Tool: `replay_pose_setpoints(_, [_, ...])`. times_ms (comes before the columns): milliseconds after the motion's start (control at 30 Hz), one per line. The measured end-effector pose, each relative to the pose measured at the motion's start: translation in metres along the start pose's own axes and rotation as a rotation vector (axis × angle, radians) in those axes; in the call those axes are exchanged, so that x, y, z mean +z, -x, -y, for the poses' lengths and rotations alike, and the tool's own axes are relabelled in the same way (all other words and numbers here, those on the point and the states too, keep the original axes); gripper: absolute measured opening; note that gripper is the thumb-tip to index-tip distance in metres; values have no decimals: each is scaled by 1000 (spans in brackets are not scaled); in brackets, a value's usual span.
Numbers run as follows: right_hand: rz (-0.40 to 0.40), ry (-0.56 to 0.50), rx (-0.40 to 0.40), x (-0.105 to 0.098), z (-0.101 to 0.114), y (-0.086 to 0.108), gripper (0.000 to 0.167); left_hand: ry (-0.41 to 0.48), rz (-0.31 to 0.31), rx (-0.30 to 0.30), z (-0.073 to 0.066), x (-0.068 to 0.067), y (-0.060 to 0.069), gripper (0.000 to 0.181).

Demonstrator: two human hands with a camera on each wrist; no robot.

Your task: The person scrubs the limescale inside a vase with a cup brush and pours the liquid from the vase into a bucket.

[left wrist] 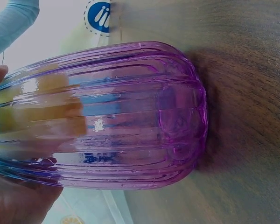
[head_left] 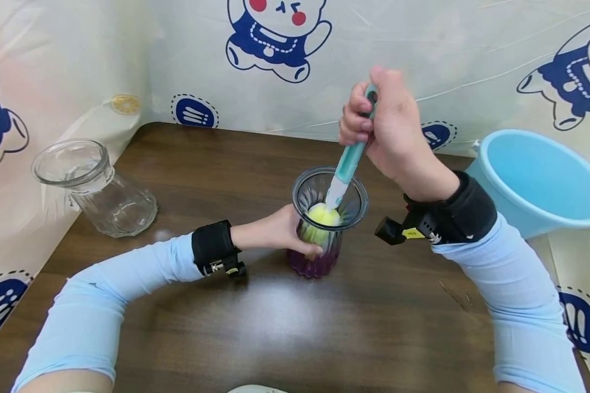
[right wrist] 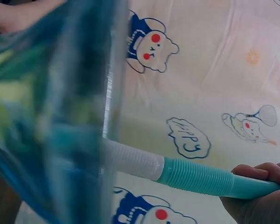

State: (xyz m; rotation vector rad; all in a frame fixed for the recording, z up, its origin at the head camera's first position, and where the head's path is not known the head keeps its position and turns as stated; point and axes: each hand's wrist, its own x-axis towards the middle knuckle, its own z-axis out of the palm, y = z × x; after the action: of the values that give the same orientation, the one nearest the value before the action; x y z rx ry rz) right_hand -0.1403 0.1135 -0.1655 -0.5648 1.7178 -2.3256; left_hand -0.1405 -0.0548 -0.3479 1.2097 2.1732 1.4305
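Observation:
A ribbed glass vase (head_left: 317, 264), smoky blue at the rim and purple at the base, stands upright on the table. My left hand (head_left: 280, 230) grips its side, thumb across the front; in the left wrist view the purple base (left wrist: 177, 112) fills the middle. Above the vase, my right hand (head_left: 385, 117) grips the teal handle of a sponge bottle brush (head_left: 350, 159). The brush tilts down through the mouth, and its yellow-green sponge head (head_left: 323, 216) sits inside the vase. In the right wrist view the handle's ribbed teal part (right wrist: 196, 176) shows beside the blurred rim.
A clear glass vase (head_left: 123, 204) stands at the table's left edge. On the right is a light blue bucket (head_left: 546, 180). A patterned plastic sheet (head_left: 388, 33) hangs behind the brown table (head_left: 255, 333). Part of a white object (head_left: 255, 389) shows at the bottom edge.

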Motion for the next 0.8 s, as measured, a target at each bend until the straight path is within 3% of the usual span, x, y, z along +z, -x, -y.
replay_pose_setpoints(300, [46,79,49,0,-32,1,43,-26,-13,-3,0,0,1,72])
replay_pose_setpoints(500, [92,115,122,-1,-47,5,40,-16,-6,-16,-2,-1,1,59])
replay_pose_setpoints(800, [75,99,145,-2,-50,9,39,-9,2,-23,-1,0,1,59])
